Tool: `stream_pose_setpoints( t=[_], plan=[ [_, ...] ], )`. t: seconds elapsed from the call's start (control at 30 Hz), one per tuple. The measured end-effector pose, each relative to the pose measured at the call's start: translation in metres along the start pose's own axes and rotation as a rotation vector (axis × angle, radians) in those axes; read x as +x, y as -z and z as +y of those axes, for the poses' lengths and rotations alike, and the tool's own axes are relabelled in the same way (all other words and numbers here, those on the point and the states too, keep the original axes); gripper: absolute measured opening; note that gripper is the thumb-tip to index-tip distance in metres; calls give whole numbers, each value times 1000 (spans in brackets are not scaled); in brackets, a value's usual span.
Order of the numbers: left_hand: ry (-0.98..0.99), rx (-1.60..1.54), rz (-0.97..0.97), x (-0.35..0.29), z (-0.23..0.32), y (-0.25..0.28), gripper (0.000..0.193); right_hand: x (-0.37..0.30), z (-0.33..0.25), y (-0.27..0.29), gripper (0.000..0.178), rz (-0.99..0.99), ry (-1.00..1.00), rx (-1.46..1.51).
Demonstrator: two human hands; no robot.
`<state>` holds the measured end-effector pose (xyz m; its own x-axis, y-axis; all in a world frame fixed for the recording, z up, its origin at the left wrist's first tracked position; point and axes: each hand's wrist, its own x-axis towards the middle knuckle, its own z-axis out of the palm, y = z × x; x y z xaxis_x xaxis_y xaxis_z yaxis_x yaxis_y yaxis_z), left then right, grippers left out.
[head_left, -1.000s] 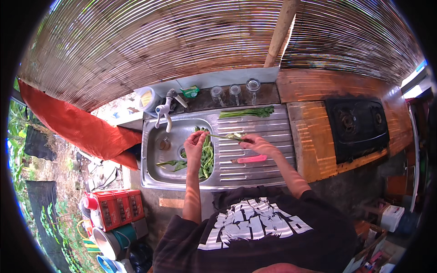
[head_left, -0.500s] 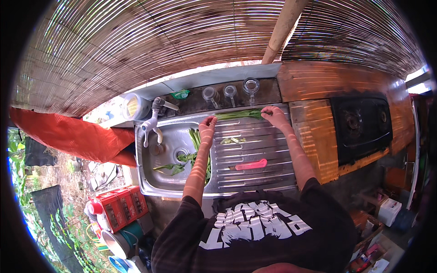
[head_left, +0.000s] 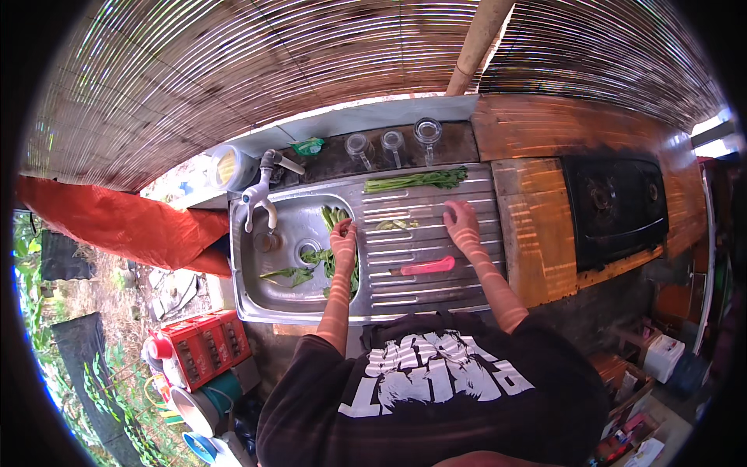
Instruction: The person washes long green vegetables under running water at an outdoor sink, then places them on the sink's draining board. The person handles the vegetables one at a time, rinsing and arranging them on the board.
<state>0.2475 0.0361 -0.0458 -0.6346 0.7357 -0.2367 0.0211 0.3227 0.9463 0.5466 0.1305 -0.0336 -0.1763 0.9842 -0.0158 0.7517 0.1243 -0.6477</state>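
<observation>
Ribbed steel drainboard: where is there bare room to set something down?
Bare: on the ribbed steel drainboard, between the pink-handled knife and front rim; also between the long green leafy bunch and pale green scraps. Crowded: the right side, by the right hand.

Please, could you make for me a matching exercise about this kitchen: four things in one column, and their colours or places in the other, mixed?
1. Knife
2. Stove
3. Mugs
4. Leafy bunch

A. black, on the wooden counter
B. green, along the far edge of the metal drainboard
C. pink handle
D. three, of clear glass

Pairs: 1-C, 2-A, 3-D, 4-B
</observation>
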Motion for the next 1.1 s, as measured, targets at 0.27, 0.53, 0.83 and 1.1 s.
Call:
stream_pose_setpoints(
  t=[0.27,0.53,0.83,1.1],
  plan=[
    [47,-150,-63,-63,-5,40,18,-22,-60,-38,40,-161,181,26],
    [42,-150,-12,-114,-1,96,21,-56,-135,-39,41,-182,277,-95],
    [205,-76,31,-116,-41,178,22,-105,-153,-98,32,-506,512,51],
    [72,65,29,-37,-92,255,19,-103,-187,-104,33,-527,455,105]
  ],
)
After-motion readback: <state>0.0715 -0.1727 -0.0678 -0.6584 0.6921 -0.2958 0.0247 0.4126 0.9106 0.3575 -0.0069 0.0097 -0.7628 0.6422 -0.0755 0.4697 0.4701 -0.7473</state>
